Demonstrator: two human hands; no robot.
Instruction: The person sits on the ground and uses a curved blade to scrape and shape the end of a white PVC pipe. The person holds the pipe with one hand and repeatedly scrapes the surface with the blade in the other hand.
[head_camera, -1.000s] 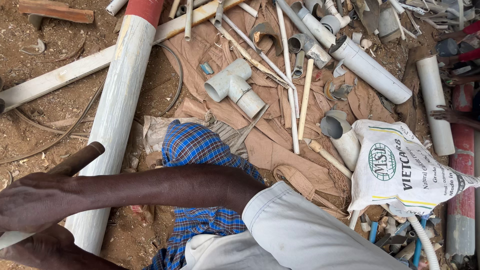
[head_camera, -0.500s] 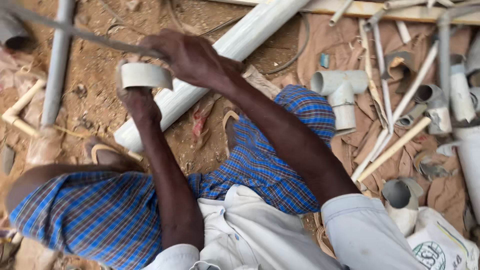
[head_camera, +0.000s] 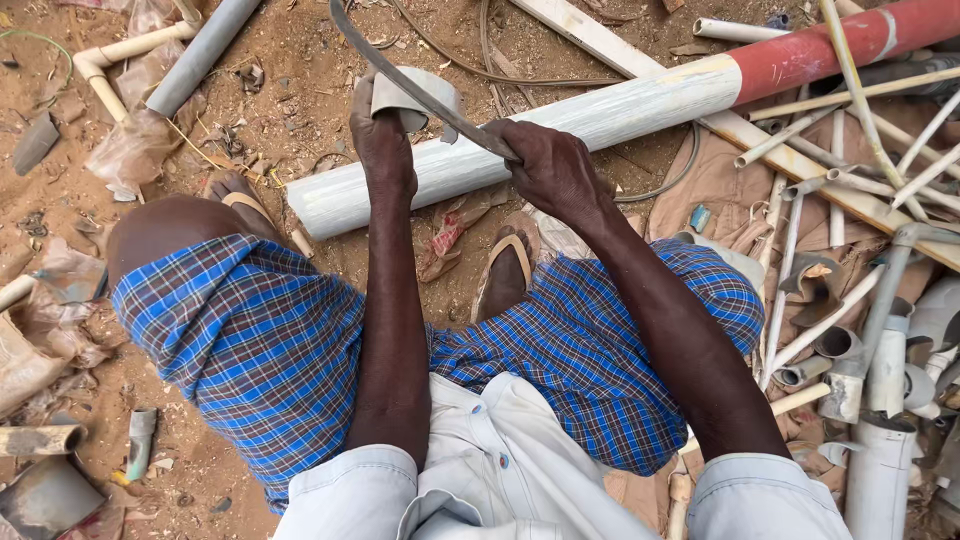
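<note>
My left hand (head_camera: 382, 135) grips a short grey pipe piece (head_camera: 425, 98), holding it against a long white pipe with a red end (head_camera: 640, 110) that lies across the dirt. My right hand (head_camera: 550, 170) is closed around one end of a long curved metal blade (head_camera: 400, 72), which crosses over the grey piece. I sit on the ground in blue checked shorts and a light shirt, my sandalled feet (head_camera: 505, 275) just below the white pipe.
To the right lies a heap of thin white pipes (head_camera: 840, 190) and grey pipe fittings (head_camera: 880, 370) on brown cloth. A grey pipe (head_camera: 200, 55) and a cream elbow pipe (head_camera: 110, 60) lie at upper left. Scraps and plastic litter sit at left.
The view has swung left and steadied. My left hand still holds the grey pipe piece, now set against the white pipe, and the blade in my right hand lies across it.
</note>
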